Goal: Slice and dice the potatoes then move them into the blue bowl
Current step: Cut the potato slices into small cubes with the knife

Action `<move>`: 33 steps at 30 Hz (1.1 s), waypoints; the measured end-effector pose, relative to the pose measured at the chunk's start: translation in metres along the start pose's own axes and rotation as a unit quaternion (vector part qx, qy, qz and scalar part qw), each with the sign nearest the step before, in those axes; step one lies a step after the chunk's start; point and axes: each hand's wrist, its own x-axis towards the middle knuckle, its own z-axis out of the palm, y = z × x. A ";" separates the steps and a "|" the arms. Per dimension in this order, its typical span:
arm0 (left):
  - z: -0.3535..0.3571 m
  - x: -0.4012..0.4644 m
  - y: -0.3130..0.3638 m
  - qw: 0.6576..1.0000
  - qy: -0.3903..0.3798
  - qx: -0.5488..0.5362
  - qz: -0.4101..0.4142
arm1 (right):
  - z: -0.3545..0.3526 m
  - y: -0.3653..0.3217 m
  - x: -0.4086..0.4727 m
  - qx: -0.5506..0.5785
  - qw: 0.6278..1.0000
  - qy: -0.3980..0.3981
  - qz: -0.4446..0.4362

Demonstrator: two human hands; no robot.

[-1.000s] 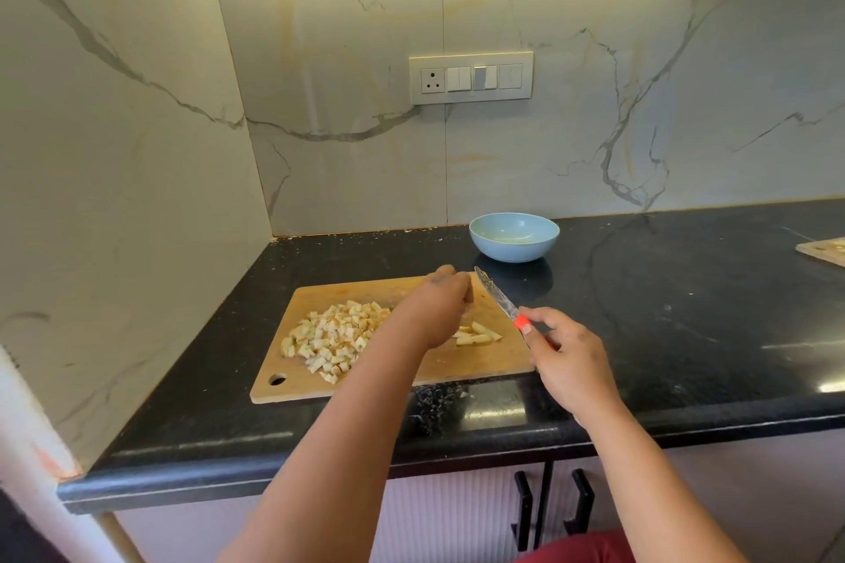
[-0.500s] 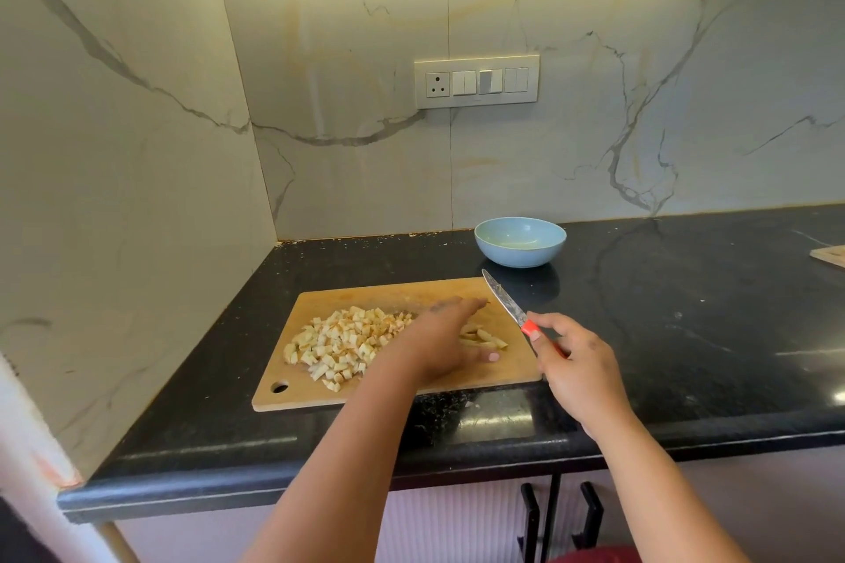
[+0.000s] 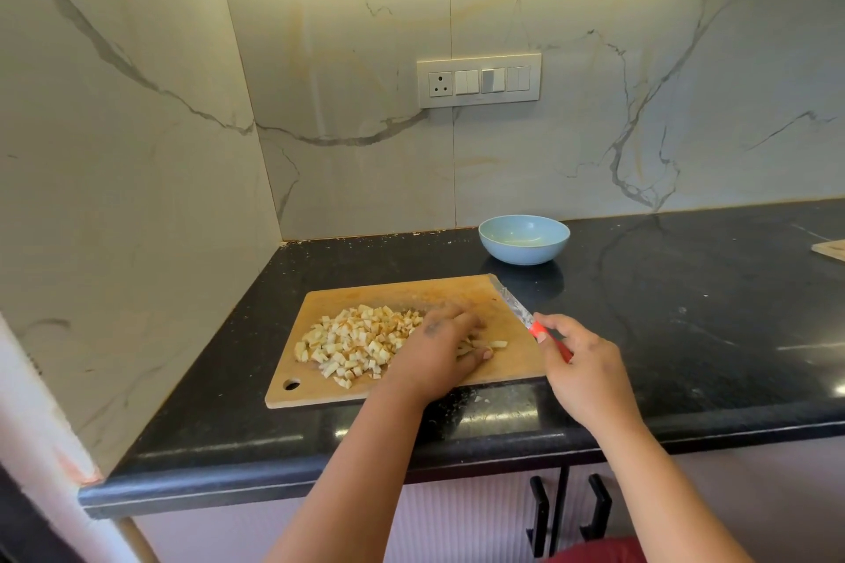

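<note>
A pile of diced potato (image 3: 352,345) lies on the left half of a wooden cutting board (image 3: 375,293). My left hand (image 3: 439,350) rests flat on the board, fingers spread over a few potato strips (image 3: 491,345) at the pile's right edge. My right hand (image 3: 583,363) holds a red-handled knife (image 3: 519,311) by its handle just off the board's right side, blade pointing up and left along the board's edge. The blue bowl (image 3: 524,239) sits behind the board near the wall and looks empty.
The black countertop (image 3: 686,334) ends in a front edge close to my arms. Marble walls close the left side and back. A second wooden board (image 3: 830,249) shows at the far right edge. A switch panel (image 3: 478,80) is on the back wall.
My left hand has come down from a raised, bunched pose and now lies flat over the loose strips beside the pile. The knife hand has stayed nearly still.
</note>
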 end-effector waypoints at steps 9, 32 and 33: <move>0.000 -0.013 -0.007 0.996 0.011 0.006 -0.087 | 0.012 -0.027 -0.042 -0.169 0.985 0.034 -0.022; 0.003 -0.011 -0.012 0.996 0.049 0.064 -0.049 | 0.010 -0.046 -0.049 -0.141 0.990 0.019 -0.026; 0.003 -0.010 -0.012 0.997 0.048 0.046 -0.041 | 0.010 -0.047 -0.049 -0.140 0.990 0.019 -0.026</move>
